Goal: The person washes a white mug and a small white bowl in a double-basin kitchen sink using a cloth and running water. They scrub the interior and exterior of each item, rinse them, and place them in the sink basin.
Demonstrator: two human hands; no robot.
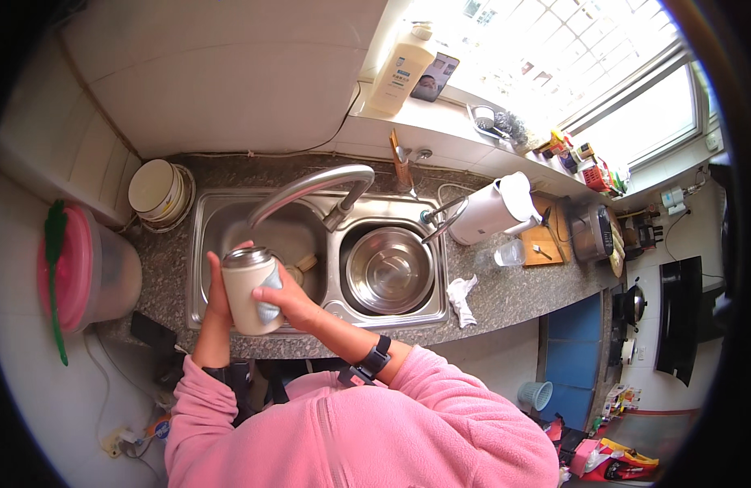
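A cream insulated bottle [244, 299] with a bare steel neck and a pale blue patch is held tilted over the front edge of the left sink basin [299, 222]. My left hand [217, 293] supports its left side, with the fingertips reaching up beside the neck. My right hand [295, 300] grips it from the right, thumb across the blue patch. No lid covers the bottle's mouth. Behind my right hand, a small beige object [306, 263] lies in the basin, partly hidden, so I cannot tell what it is. The curved steel faucet [314, 180] arches above the basin.
A steel bowl [390, 271] sits in the right basin. A white cloth [462, 300], a clear cup [509, 252] and a white electric kettle [491, 209] stand to the right. Stacked bowls [154, 190] and a pink-lidded tub [107, 268] are left. A detergent bottle [401, 73] occupies the sill.
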